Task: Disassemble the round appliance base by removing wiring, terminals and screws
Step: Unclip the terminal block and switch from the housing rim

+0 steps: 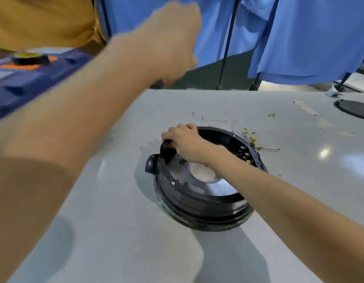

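The round black appliance base (197,203) lies open side up on the grey table (107,201), showing a shiny metal plate (216,186) inside. My right hand (185,144) grips the base's far left rim, fingers curled over the black edge. Brass terminals (245,154) sit in a row on the right inner rim. A screw (173,183) shows on the near left rim, and a black knob (151,165) juts out to the left. My left hand (173,43) is raised and blurred beyond the table's far edge, fingers pointing down; whether it holds anything is unclear.
Loose brass terminals and thin wire bits (250,135) lie behind the base, with a thin metal rod (269,148). A black disc (355,108) sits at the far right. A blue toolbox (34,82) with a tape roll (31,58) stands left. Blue cloth (299,37) hangs behind.
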`<state>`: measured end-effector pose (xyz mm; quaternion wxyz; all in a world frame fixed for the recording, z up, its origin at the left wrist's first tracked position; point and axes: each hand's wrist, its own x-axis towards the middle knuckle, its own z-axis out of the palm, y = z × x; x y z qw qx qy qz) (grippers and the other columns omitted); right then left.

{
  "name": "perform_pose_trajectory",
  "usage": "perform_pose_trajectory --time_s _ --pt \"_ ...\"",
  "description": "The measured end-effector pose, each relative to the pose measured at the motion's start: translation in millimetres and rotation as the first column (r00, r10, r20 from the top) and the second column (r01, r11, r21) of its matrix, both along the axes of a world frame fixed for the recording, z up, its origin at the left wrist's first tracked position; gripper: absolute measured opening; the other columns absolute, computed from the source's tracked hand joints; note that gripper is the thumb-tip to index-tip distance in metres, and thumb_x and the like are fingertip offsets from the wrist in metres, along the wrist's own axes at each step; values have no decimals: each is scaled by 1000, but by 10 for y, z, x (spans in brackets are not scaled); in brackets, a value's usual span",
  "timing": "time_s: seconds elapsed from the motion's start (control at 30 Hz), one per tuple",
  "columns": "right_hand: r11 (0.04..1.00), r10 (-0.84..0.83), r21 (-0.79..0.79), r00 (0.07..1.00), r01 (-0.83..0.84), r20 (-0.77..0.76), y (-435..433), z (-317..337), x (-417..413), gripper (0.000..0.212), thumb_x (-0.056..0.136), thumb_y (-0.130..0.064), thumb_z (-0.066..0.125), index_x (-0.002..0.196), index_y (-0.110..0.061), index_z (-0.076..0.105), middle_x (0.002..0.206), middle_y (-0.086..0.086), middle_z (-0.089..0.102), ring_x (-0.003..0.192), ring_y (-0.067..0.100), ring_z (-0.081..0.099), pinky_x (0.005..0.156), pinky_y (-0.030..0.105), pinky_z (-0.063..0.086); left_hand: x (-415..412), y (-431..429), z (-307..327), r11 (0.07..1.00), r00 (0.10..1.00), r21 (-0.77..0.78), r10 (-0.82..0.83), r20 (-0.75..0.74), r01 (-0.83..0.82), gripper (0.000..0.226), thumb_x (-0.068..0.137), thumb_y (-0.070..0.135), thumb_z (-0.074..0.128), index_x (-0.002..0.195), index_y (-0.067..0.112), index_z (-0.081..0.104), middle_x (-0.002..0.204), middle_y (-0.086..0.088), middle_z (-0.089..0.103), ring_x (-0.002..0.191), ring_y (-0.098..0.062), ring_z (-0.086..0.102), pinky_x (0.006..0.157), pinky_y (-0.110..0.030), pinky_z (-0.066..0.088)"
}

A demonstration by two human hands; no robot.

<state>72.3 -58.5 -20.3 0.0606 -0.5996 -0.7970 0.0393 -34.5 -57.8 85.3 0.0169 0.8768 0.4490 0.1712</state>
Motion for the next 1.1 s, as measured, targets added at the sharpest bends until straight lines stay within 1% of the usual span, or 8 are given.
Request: perform_pose_trajectory --time_s 0.13,0.23,0.4,0.57,0.7,0.77,0.9,1.1 --pt "1000 9 11 999 -8 -51 -18 9 28 34 93 -2 41 116 -20 58 113 4 57 110 25 42 106 42 22 -210 204 -396 943 972 -330 49 231 31 20 96 13 45 111 10 59 76 -2 58 51 -14 48 54 -25 42" --pt "999 16 -28 984 -21 -176 -38 101 30 28 91 -3 47 103 -24 60 107 3 63 108 24 47 113 45 16 -331 200 -823 830 870 -543 172 463 125 24 102 20 39 110 11 60 65 -1 54 47 -14 41 45 -20 35" --pt "996 21 -62 878 -57 -478 -141 261 105 26 86 0 58 107 -11 69 89 -8 71 83 12 59 95 30 36 -355 273 -906 681 707 -656 286 647 325 40 104 38 30 112 15 62 65 -1 52 46 -10 38 43 -20 28" --pt "998 -30 -58 700 -16 -714 -173 329 153 32 92 -9 62 124 -13 64 104 -1 73 107 7 64 97 24 47 -390 403 -942 571 619 -702 383 686 426 50 97 59 27 117 27 59 65 -4 57 47 -15 40 46 -25 27" --pt "996 -75 -19 757 82 -649 -130 301 115 38 87 -19 70 124 -16 63 108 0 70 104 13 63 95 31 49 -275 633 -976 598 599 -707 425 678 377 33 94 33 39 116 20 61 65 -1 66 52 -15 47 48 -25 35" --pt "989 -124 -1 814 150 -568 -99 305 165 40 90 -14 65 130 -17 60 120 2 66 113 16 58 98 31 46 -225 765 -1021 673 676 -686 372 636 275 29 93 18 41 118 16 56 75 -2 71 59 -16 54 52 -25 37" --pt "977 -192 7 889 214 -416 -70 350 372 34 94 -5 55 125 -16 62 123 3 65 118 19 55 100 31 43 -212 977 -1251 800 844 -594 256 471 89 36 93 14 56 126 22 41 99 -8 65 85 -15 61 67 -25 44" --pt "972 -224 -25 888 234 -402 -59 331 562 29 94 -5 52 114 -15 70 115 5 70 113 21 58 99 32 44 -22 1167 -1435 915 862 -400 236 450 -42 40 69 14 83 105 18 64 100 -4 64 92 -20 58 80 -25 44"
